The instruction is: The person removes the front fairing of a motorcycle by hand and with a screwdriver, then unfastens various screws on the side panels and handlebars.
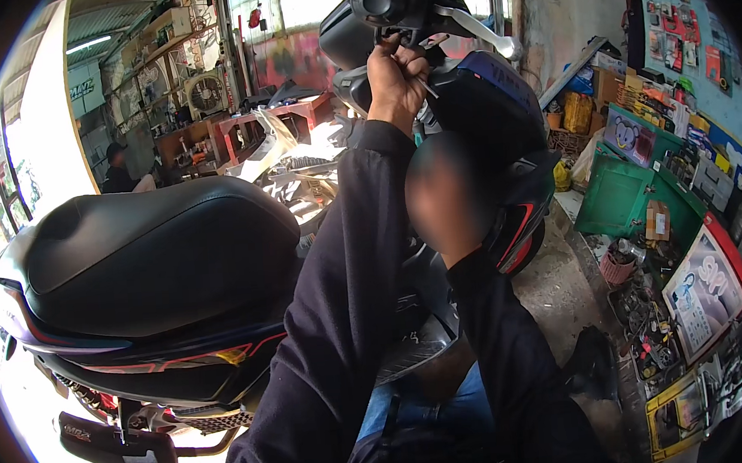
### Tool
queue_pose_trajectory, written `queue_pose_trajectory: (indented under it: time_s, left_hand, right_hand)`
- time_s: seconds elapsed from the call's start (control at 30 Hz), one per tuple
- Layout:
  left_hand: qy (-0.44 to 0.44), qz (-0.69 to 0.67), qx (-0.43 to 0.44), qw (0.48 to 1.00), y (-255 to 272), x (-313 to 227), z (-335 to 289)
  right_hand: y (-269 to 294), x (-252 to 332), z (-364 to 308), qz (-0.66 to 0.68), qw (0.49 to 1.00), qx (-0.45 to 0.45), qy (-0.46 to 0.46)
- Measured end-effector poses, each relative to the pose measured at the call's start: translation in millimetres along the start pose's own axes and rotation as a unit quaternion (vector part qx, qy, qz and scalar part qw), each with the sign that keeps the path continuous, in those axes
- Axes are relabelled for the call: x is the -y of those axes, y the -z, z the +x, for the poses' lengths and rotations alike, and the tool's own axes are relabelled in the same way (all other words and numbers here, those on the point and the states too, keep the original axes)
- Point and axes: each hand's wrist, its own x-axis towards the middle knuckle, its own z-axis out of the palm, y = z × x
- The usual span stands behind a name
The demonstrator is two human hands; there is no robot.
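Seeing left hand (pixel 396 76) curled under scooter handlebar (pixel 379 5), 12 o'clock, can't tell around what; can't make out fingers on blurred right hand (pixel 444 199); spotting lettering (pixel 502 76) on cowl (pixel 484 107), 1:30.

One scooter (pixel 216 350), one seat (pixel 162 255), one brake lever (pixel 475 28), two hands (pixel 395 83), one other person (pixel 117 173).

The place is a motorcycle workshop, with a dark scooter (pixel 171 267) standing on a concrete floor (pixel 556 300). Packaged parts (pixel 673 28) hang high at the right, above a green box (pixel 611 196) and a jumble of small parts (pixel 644 326). Farther back stand cluttered wooden shelves (pixel 167 49) and a red bench (pixel 318 108).
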Motion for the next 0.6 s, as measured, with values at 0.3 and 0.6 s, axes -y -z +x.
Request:
queue_pose_trajectory:
  time_s: [0.3, 0.6]
  left_hand:
    - [0.000, -0.021, 0.013, 1.000, 8.8, -0.8, 0.7]
    - [0.000, -0.008, 0.065, 0.998, 12.0, -3.9, -0.1]
  right_hand:
    - [-0.6, -0.5, -0.9, -0.018, 1.000, 0.026, 0.001]
    - [1.0, -3.3, -3.9, -0.031, 0.999, 0.024, 0.011]
